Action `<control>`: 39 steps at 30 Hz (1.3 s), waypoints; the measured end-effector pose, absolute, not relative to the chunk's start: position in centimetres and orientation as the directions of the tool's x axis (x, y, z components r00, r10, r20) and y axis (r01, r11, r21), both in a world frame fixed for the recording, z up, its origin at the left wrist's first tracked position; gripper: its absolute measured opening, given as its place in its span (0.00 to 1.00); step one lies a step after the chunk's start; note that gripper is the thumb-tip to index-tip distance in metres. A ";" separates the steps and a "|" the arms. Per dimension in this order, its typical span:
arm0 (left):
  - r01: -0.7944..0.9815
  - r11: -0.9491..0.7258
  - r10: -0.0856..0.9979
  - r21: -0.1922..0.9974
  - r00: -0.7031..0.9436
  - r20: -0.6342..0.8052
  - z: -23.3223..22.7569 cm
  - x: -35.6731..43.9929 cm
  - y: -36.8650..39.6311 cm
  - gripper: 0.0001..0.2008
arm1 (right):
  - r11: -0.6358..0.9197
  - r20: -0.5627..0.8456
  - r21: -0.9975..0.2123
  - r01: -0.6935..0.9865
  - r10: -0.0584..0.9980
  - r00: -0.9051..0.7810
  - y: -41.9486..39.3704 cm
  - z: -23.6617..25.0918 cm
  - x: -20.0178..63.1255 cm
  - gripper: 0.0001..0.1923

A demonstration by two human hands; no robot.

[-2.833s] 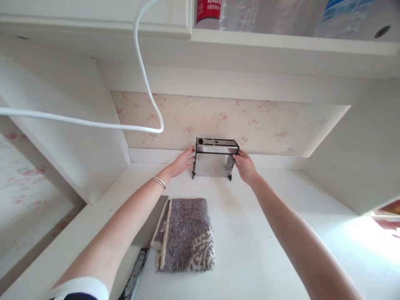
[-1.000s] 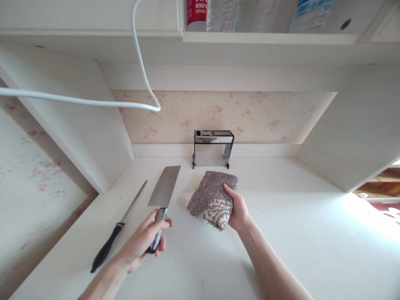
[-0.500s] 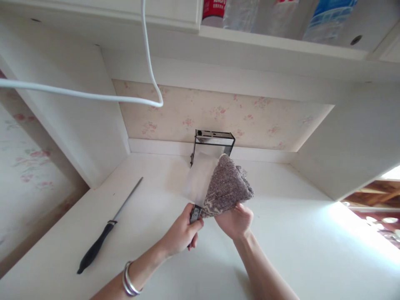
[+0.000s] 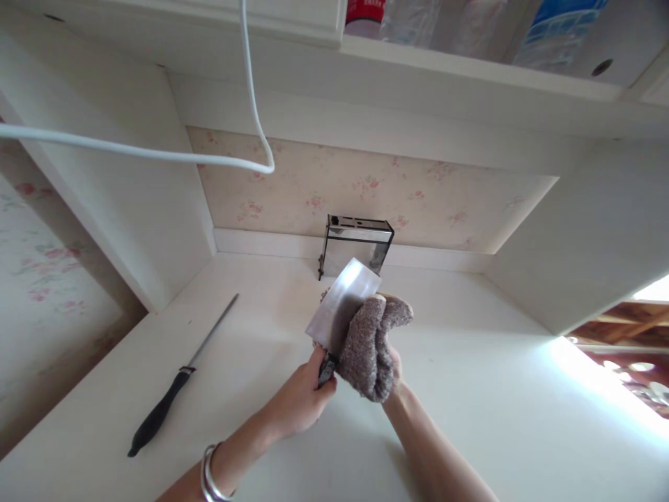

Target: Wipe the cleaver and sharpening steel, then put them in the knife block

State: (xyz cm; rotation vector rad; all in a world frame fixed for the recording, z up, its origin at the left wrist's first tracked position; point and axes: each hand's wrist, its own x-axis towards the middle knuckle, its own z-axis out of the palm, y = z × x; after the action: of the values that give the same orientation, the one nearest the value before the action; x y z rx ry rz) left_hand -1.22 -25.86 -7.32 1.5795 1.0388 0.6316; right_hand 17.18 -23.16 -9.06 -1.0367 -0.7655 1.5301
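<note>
My left hand point(image 4: 299, 396) is closed around the black handle of a cleaver point(image 4: 342, 296), whose broad blade points up and away to the right. A folded brown-grey cloth point(image 4: 367, 346) wraps the right edge of the blade, and a bit of it shows past the left edge. Behind that cloth, my right hand point(image 4: 396, 369) grips it; most of its fingers are hidden. Left of my hands, a honing steel point(image 4: 180, 380) with a black handle lies on the white tabletop point(image 4: 251, 425).
A metal knife block point(image 4: 357, 244) stands against the back wall. Overhead, a white cable point(image 4: 254, 104) hangs in front of a shelf point(image 4: 481, 73) with plastic bottles point(image 4: 562, 31). White side panels point(image 4: 554, 230) border the tabletop.
The cloth has shifted down and folded round the blade, now showing on both sides. My right hand has moved slightly left and behind the cloth. The blade has tilted further right.
</note>
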 end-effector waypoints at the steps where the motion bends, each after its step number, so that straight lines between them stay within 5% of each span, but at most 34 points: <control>1: 0.309 -0.038 0.873 0.950 0.473 -0.119 -7.4 -1.2 -25.9 0.13 | -0.193 -0.196 -0.868 -0.457 0.980 -0.041 -23.4 -8.9 16.7 0.26; 7: 0.342 -0.055 0.858 0.938 0.496 -0.131 -7.2 -1.1 -26.2 0.17 | -0.164 -0.105 -0.786 -0.596 0.986 -0.132 -24.2 -7.9 14.1 0.28; 16: 0.483 -0.198 0.835 0.853 0.540 -0.112 -7.8 -0.7 -25.7 0.09 | -0.118 -0.192 -0.816 -0.566 0.979 0.073 -24.1 -7.3 12.9 0.26; 27: 0.606 -0.267 0.825 0.749 0.546 -0.148 -7.6 -1.5 -25.4 0.15 | -0.102 -0.273 -0.706 -0.701 0.952 0.136 -23.1 -7.3 14.2 0.26; 34: 0.745 -0.405 0.812 0.529 0.559 -0.166 -7.4 -2.2 -25.7 0.13 | -0.086 -0.364 -0.554 -0.828 0.920 0.148 -21.5 -6.4 18.2 0.15; 39: 0.822 -0.496 0.855 0.279 0.518 -0.006 -7.8 -1.9 -25.7 0.13 | 0.048 -0.247 -0.551 -0.833 0.944 0.218 -20.9 -6.2 20.3 0.12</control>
State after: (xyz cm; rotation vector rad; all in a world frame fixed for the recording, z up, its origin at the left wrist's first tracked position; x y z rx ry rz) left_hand -1.94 -25.70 -7.84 2.5140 1.4173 0.1941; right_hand 20.31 -20.86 -6.22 -0.6749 -0.2008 1.3683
